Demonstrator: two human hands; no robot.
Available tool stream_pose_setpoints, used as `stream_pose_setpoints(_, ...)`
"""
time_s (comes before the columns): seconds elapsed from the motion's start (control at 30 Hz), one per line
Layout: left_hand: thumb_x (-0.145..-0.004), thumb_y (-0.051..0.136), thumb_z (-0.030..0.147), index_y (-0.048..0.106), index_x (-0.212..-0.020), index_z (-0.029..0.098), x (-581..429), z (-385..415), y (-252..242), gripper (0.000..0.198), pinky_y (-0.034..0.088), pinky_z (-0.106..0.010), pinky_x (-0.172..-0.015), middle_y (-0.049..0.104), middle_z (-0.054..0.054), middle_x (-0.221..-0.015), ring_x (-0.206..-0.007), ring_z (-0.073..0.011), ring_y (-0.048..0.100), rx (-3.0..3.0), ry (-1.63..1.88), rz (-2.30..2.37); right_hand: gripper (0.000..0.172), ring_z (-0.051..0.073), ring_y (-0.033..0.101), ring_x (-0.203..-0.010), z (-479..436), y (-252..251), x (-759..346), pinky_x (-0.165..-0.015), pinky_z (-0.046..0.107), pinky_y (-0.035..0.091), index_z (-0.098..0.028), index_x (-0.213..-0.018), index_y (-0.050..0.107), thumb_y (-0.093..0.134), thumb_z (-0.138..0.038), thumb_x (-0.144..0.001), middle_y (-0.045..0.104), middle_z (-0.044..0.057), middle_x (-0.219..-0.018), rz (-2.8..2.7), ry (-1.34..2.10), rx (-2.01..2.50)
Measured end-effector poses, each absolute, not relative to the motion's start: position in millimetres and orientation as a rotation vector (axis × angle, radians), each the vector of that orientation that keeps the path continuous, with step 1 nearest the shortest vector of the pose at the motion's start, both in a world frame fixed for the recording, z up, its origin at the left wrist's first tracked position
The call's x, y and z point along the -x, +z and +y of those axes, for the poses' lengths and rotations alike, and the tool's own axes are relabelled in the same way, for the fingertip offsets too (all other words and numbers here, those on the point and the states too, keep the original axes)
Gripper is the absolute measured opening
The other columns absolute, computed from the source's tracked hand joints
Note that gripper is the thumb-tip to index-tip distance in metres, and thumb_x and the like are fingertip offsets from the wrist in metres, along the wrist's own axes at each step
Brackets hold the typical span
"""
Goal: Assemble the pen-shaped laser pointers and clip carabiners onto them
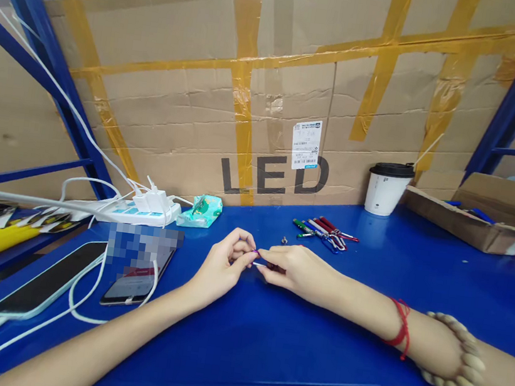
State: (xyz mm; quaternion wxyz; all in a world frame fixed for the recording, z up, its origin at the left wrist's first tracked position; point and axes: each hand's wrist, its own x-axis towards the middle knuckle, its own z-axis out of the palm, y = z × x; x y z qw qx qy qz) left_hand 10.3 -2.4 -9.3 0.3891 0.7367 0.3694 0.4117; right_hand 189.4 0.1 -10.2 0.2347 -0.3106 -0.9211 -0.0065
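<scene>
Over the middle of the blue table, my left hand is closed in a pinch, thumb against fingers. My right hand meets it from the right, its thumb and fingertips also pinched together. Between the two sets of fingertips shows a small purple and silver piece, mostly hidden by the fingers; its exact kind cannot be made out. Just beyond the right hand lies a tiny metal part. Farther back is a loose group of carabiner pens in green, blue, white and red.
A lidded paper cup stands behind right, beside an open cardboard box. On the left are two phones, one with a light green case, white cables, a power strip and a teal packet. Taped cardboard closes the back.
</scene>
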Motion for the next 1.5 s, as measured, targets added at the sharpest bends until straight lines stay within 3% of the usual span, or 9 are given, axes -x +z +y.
stream_pose_setpoints(0.4, -0.081, 0.052, 0.023, 0.045, -0.081, 0.019, -11.8, -6.0, -6.2, 0.009, 0.038, -0.020, -0.060, 0.055, 0.004, -0.064, -0.063, -0.0097, 0.054, -1.937, 1.076, 0.978, 0.022, 0.009, 0.039, -0.051, 0.3, -17.6, -185.3, -0.056, 0.022, 0.033, -0.016, -0.067, 0.054, 0.047, -0.021, -0.087, 0.048, -0.001, -0.059, -2.357, -0.055, 0.829)
stream_pose_setpoints(0.57, -0.082, 0.052, 0.025, 0.047, -0.083, 0.018, -13.7, -7.4, -8.4, 0.009, 0.036, -0.019, -0.054, 0.054, 0.002, -0.067, -0.060, -0.0084, 0.052, -1.903, 1.068, 0.963, 0.028, 0.009, 0.038, -0.050, 2.5, -15.6, -186.7, -0.054, 0.022, 0.031, -0.015, -0.061, 0.051, 0.047, -0.021, -0.088, 0.046, -0.002, -0.055, -2.355, -0.051, 0.832)
stream_pose_setpoints(0.7, -0.081, 0.054, 0.028, 0.055, -0.093, 0.016, -14.7, -7.3, -6.7, 0.017, 0.036, -0.020, -0.049, 0.055, 0.001, -0.069, -0.051, -0.0061, 0.047, -1.856, 1.061, 0.965, 0.029, 0.010, 0.043, -0.052, 6.0, -14.4, -190.0, -0.052, 0.022, 0.029, -0.015, -0.063, 0.055, 0.046, -0.023, -0.089, 0.049, 0.000, -0.056, -2.320, -0.081, 0.810)
stream_pose_setpoints(0.97, -0.069, 0.067, 0.032, 0.056, -0.102, 0.016, -14.1, -4.5, -3.2, 0.038, 0.038, -0.017, -0.041, 0.064, -0.004, -0.080, -0.060, -0.0117, 0.059, -1.604, 1.120, 0.926, 0.032, 0.009, 0.042, -0.051, 6.5, -10.3, -191.1, -0.050, 0.022, 0.030, -0.014, -0.067, 0.058, 0.041, -0.026, -0.092, 0.050, 0.001, -0.058, -2.201, -0.073, 0.799)
stream_pose_setpoints(1.1, -0.061, 0.075, 0.030, 0.060, -0.102, 0.014, -15.5, -7.5, -0.4, 0.046, 0.035, -0.015, -0.037, 0.063, -0.002, -0.071, -0.052, -0.0081, 0.053, -1.468, 1.140, 0.947, 0.033, 0.010, 0.043, -0.052, 4.7, -10.3, -188.3, -0.051, 0.022, 0.032, -0.015, -0.069, 0.057, 0.038, -0.027, -0.093, 0.050, 0.001, -0.059, -2.171, -0.118, 0.728)
stream_pose_setpoints(1.23, -0.057, 0.078, 0.027, 0.067, -0.093, 0.010, -16.5, -11.4, 3.8, 0.041, 0.031, -0.015, -0.035, 0.059, 0.001, -0.060, -0.045, -0.0041, 0.044, -1.321, 1.117, 0.986, 0.033, 0.010, 0.045, -0.054, 4.4, -10.9, -187.3, -0.054, 0.022, 0.035, -0.014, -0.072, 0.057, 0.036, -0.026, -0.094, 0.052, 0.002, -0.061, -2.147, -0.231, 0.687)
stream_pose_setpoints(1.5, -0.060, 0.077, 0.028, 0.069, -0.089, 0.012, -15.1, -11.5, 3.4, 0.034, 0.023, -0.015, -0.033, 0.049, 0.006, -0.045, -0.035, -0.0003, 0.033, -1.223, 1.051, 0.988, 0.029, 0.012, 0.052, -0.061, 4.4, -12.1, -187.1, -0.059, 0.023, 0.040, -0.014, -0.080, 0.059, 0.036, -0.025, -0.094, 0.059, 0.005, -0.070, -2.149, -0.272, 0.693)
